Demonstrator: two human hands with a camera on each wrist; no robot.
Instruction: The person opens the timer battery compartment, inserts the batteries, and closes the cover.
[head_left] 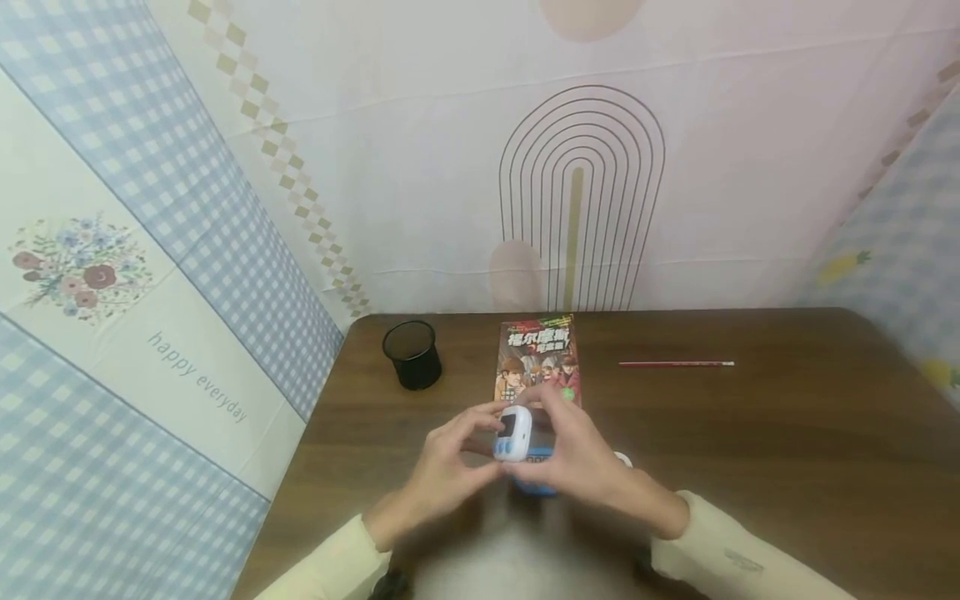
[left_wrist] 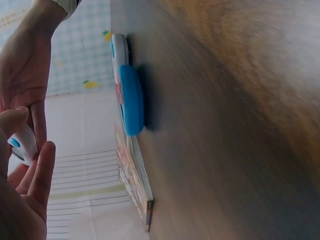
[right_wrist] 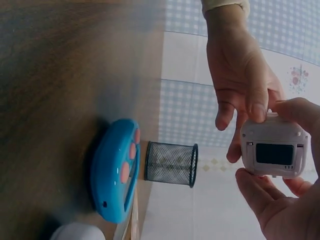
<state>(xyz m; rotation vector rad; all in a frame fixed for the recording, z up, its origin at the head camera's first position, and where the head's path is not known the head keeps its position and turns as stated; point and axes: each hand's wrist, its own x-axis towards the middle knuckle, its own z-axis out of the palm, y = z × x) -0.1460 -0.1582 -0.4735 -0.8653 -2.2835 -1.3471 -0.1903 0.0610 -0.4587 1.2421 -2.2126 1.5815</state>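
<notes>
Both hands hold a small white handheld electronic device (head_left: 514,433) up above the table. It has a dark screen and blue buttons on its front. My left hand (head_left: 448,460) grips it from the left, with the thumb at its lower edge. From the other side, my right hand (head_left: 588,450) pinches it between thumb and fingers. The right wrist view shows the back of the device (right_wrist: 275,155), with a dark rectangular panel. Below the hands lies a blue device (right_wrist: 114,170) with pink buttons, partly hidden by them in the head view.
A book or flat box (head_left: 536,354) with an illustrated cover lies behind the hands. To the left stands a black mesh pen cup (head_left: 417,358). A red pencil (head_left: 675,363) lies at the right. Another white object (head_left: 622,459) shows beside the right wrist.
</notes>
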